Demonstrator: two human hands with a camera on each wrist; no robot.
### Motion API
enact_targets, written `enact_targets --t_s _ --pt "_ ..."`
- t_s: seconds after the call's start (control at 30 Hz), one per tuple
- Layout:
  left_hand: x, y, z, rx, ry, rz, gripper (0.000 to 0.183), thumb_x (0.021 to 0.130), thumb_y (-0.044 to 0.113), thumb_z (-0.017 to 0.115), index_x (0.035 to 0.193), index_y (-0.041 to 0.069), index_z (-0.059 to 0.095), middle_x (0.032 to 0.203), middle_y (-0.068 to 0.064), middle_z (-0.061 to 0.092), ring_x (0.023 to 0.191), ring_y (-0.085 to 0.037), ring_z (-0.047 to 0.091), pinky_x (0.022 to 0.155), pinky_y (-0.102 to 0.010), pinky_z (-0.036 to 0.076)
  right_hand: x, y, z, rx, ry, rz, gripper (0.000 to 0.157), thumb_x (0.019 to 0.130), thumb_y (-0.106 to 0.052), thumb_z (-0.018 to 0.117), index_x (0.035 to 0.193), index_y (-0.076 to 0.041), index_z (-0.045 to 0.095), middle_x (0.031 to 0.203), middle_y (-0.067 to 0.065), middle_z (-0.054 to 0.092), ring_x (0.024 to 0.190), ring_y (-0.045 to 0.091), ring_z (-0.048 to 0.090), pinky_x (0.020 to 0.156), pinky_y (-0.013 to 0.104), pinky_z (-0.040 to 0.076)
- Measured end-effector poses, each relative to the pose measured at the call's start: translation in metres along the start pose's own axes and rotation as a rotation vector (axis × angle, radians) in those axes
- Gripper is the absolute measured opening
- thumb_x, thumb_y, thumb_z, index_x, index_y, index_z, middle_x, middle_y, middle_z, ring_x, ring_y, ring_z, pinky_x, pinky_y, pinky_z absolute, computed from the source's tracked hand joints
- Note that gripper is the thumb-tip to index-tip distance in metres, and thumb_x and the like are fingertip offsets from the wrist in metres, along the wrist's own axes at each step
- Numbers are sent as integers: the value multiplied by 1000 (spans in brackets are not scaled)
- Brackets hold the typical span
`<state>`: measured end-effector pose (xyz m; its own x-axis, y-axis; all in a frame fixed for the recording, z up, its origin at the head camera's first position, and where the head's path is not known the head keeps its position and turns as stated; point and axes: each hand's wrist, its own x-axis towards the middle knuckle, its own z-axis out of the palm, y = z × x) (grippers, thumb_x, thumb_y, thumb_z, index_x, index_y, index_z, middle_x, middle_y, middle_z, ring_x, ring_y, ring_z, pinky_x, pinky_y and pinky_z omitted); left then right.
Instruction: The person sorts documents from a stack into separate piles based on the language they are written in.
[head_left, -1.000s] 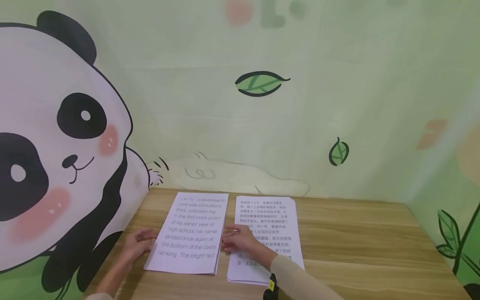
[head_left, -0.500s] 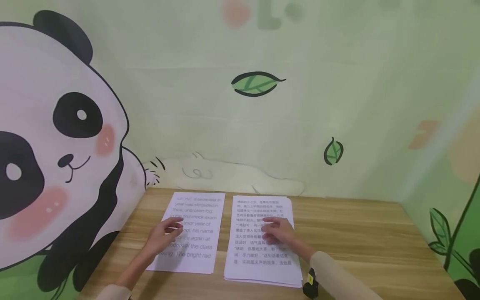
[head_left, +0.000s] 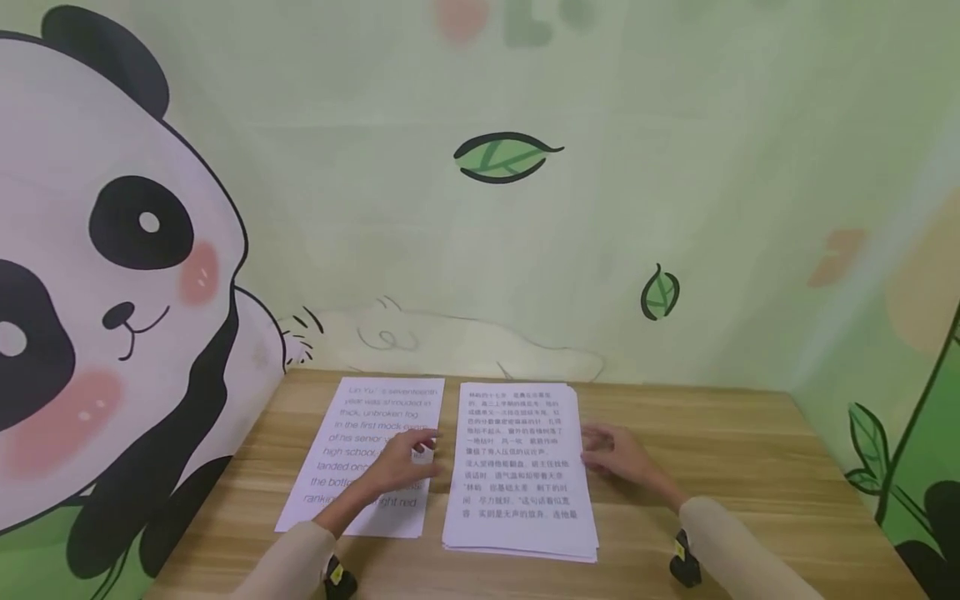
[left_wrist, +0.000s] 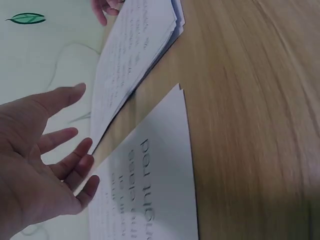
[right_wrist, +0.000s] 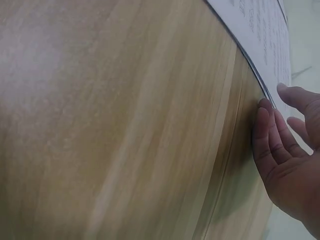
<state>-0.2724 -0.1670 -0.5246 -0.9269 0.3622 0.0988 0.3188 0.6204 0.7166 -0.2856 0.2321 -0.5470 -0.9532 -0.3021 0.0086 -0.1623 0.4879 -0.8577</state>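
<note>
Sleeves: pale; the left sleeve point(head_left: 288, 567) and right sleeve point(head_left: 738, 546) are seen reaching in from the near side, with a black device point(head_left: 340, 577) marked in yellow under the left wrist and a second device point(head_left: 684, 560) under the right.
Left hand point(head_left: 397, 467): held over the right part of the English pile, fingers slightly bent, thumb spread well away from them; nothing is gripped. The fingertips are turned toward the Chinese pile; whether it is touched cannot be told.
Right hand point(head_left: 622, 457): placed at the right edge of the Chinese pile, fingertips brought against or just beside that edge, thumb kept apart from the fingers; no pinch is shown.
English pile point(head_left: 337, 454): laid flat on the left; its large print is partly covered by the left hand, and slightly offset corners are shown in the left wrist view.
Chinese pile point(head_left: 517, 475): laid flat between the hands, its sheets not quite aligned at the edges.
Table point(head_left: 750, 437): wood-grained, reached under both piles.
Wall point(head_left: 375, 208): pale green, printed with a panda point(head_left: 157, 283) at left and two leaves point(head_left: 501, 158).
</note>
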Motion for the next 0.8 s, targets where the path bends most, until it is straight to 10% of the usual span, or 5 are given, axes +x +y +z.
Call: enact_targets --t_s 0.37,0.8 --pt "15 -6 32 203 11 -71 60 77 30 88 128 6 68 117 -16 65 108 -33 51 93 -54 38 -1 3 9 -137 -9 -101 57 87 -7 76 133 19 54 95 17 71 81 12 60 69 21 48" --pt "21 1 38 160 -15 -117 61 79 30 85 132 4 67 125 -20 61 114 -37 48 98 -65 30 0 5 8 -204 35 -120 49 87 -9 76 128 15 61 94 11 71 89 17 62 80 24 49"
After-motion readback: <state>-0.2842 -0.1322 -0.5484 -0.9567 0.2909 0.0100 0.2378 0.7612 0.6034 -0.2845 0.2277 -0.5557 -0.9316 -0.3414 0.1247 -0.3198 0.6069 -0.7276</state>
